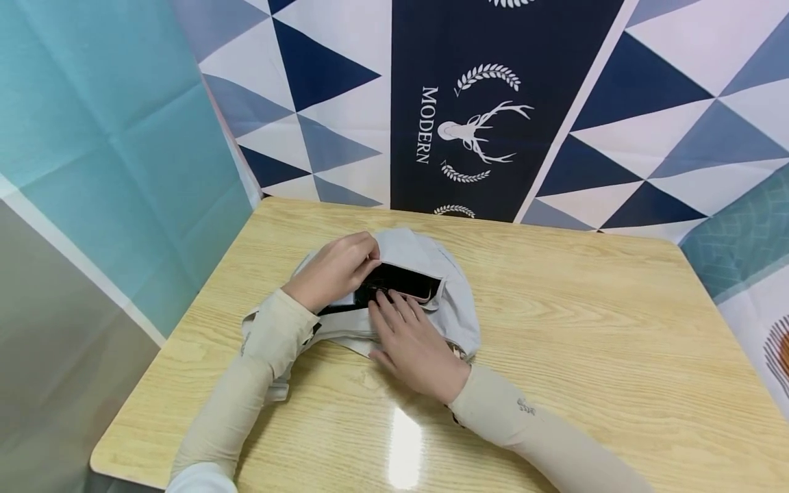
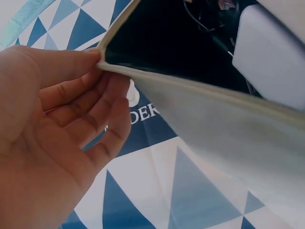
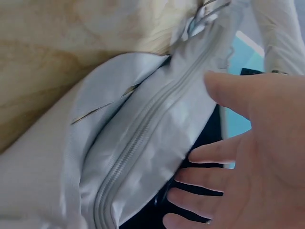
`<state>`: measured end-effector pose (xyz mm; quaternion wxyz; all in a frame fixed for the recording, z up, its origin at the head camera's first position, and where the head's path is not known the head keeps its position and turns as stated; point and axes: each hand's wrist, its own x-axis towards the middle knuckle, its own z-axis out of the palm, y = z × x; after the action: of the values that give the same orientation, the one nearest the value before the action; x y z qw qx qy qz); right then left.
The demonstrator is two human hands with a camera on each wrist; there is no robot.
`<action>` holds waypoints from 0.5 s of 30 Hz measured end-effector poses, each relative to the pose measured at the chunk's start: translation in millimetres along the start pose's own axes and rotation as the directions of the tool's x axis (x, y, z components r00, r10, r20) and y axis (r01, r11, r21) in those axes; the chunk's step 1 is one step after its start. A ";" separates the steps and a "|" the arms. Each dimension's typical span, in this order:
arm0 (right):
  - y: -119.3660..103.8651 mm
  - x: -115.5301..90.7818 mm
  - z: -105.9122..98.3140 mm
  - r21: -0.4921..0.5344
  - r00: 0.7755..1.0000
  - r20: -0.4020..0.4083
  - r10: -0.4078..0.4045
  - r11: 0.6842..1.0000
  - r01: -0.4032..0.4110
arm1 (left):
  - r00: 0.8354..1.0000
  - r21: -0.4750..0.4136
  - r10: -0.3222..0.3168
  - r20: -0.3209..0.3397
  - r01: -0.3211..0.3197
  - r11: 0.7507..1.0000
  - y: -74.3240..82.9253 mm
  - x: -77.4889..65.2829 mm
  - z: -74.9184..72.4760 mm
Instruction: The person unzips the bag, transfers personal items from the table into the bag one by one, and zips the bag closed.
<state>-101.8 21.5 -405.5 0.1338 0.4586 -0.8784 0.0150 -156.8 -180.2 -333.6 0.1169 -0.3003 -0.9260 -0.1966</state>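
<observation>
A light grey cloth bag (image 1: 459,294) lies on the table with its dark inside showing. My left hand (image 1: 339,267) pinches the far rim of the opening between thumb and fingers; in the left wrist view the rim (image 2: 190,84) is pulled taut. Inside are a white flat block with rounded corners (image 2: 269,55) and a thin dark cable (image 2: 198,21). A dark item with a pinkish edge (image 1: 420,298) also shows in the opening. My right hand (image 1: 419,349) reaches over the near rim, fingers spread and fairly straight, fingertips at the opening. A zip (image 3: 138,138) runs along the near side.
The bag lies on a light wood table (image 1: 585,329). A strap end (image 1: 277,392) hangs out at the bag's left. Behind the table hangs a patterned cloth (image 1: 333,75), and a teal cloth (image 1: 117,137) hangs at the left.
</observation>
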 end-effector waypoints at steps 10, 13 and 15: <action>-3.1 -20.3 -14.7 0.068 0.999 0.011 -0.046 0.997 0.045 | 0.999 -0.044 -0.048 0.018 0.048 0.998 4.7 -10.0 -15.0; -4.0 -18.4 -17.8 0.088 0.997 -0.032 -0.074 0.993 0.076 | 0.999 -0.042 -0.050 -0.003 0.050 0.998 7.1 -17.5 -24.5; -6.2 -15.1 -19.6 0.094 0.993 -0.071 -0.094 0.990 0.101 | 0.998 -0.031 -0.056 0.004 0.056 0.998 7.3 -25.0 -29.0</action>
<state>-84.2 32.9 -391.0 0.1410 0.5063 -0.8482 0.0664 -129.8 -200.2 -313.9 0.1053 -0.2761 -0.9311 -0.2138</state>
